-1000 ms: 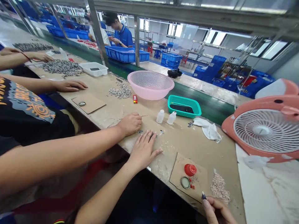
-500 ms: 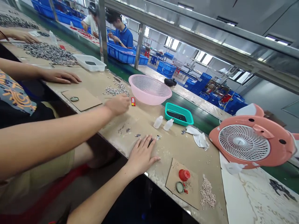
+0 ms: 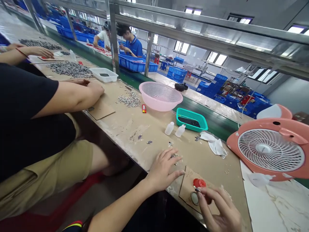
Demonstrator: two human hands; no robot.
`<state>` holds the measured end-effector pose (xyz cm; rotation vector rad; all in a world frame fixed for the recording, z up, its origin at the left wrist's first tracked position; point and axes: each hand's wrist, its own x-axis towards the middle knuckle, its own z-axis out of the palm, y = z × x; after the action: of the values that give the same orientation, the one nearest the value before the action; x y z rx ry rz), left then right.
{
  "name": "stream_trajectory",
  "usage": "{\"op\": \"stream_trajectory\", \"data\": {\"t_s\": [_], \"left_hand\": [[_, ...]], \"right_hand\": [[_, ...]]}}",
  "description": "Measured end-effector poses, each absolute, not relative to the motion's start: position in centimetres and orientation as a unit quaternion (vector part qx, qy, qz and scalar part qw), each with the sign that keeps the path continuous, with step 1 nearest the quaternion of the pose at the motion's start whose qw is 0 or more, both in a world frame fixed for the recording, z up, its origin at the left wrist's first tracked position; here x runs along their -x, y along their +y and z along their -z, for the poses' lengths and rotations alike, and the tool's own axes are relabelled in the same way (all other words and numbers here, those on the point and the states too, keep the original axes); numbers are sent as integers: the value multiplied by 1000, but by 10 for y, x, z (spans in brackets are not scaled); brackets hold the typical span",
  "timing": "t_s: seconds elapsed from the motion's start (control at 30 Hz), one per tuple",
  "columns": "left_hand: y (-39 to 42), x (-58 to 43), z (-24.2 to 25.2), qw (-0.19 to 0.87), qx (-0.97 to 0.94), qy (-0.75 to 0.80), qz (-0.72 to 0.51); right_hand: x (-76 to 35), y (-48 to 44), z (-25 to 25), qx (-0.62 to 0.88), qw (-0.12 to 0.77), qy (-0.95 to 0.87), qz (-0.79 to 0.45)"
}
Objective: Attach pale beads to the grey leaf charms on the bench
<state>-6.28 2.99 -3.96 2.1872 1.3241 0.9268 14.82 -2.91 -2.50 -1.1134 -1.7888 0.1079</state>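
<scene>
My left hand (image 3: 164,169) lies flat on the brown worktop (image 3: 125,124) with its fingers spread, and small metal pieces (image 3: 174,156) show just past the fingertips. My right hand (image 3: 218,209) is low at the near edge. Its thumb and forefinger are pinched on a tiny bit that I cannot make out. That pinch hovers over a cardboard square (image 3: 185,185), between a red cap (image 3: 199,183) and a round metal lid (image 3: 194,198). More small metal pieces (image 3: 149,142) lie scattered farther left.
A co-worker in a black shirt sits close on my left, forearm (image 3: 72,96) resting on the bench. Two small white bottles (image 3: 169,128), a green basket (image 3: 190,111), a pink colander (image 3: 160,96), a white cloth (image 3: 214,143) and a pink fan (image 3: 270,149) stand behind. The green conveyor (image 3: 212,122) runs along the far edge.
The co-worker's reaching arm has drawn back to the left. My left hand slid right toward the cardboard square. My right hand came back into view, pinched above the lid.
</scene>
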Motion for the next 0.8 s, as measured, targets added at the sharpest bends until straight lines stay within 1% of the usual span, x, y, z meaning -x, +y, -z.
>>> {"op": "stream_trajectory", "data": {"t_s": [0.07, 0.13, 0.2, 0.27, 0.4, 0.5, 0.63, 0.8], "left_hand": [[19, 65, 33, 245, -779, 434, -380], [9, 64, 29, 318, -748, 374, -446], [2, 60, 30, 380, -698, 344, -500], [-2, 55, 32, 395, -667, 365, -515], [3, 54, 35, 378, -655, 419, -502], [23, 70, 35, 328, -656, 477, -483], [65, 103, 37, 220, -646, 588, -434], [88, 126, 35, 157, -647, 643, -380]], "right_hand": [[-122, -28, 26, 476, 532, -694, -94], [-106, -30, 28, 495, 551, -660, -129], [-98, -29, 33, 524, 546, -635, -155], [-95, -27, 37, 543, 525, -630, -181], [-93, -21, 39, 521, 460, -677, -242], [-94, -22, 35, 511, 421, -703, -257], [-110, -30, 28, 531, 425, -692, -242], [-147, -49, 34, 577, 441, -658, -199]]}}
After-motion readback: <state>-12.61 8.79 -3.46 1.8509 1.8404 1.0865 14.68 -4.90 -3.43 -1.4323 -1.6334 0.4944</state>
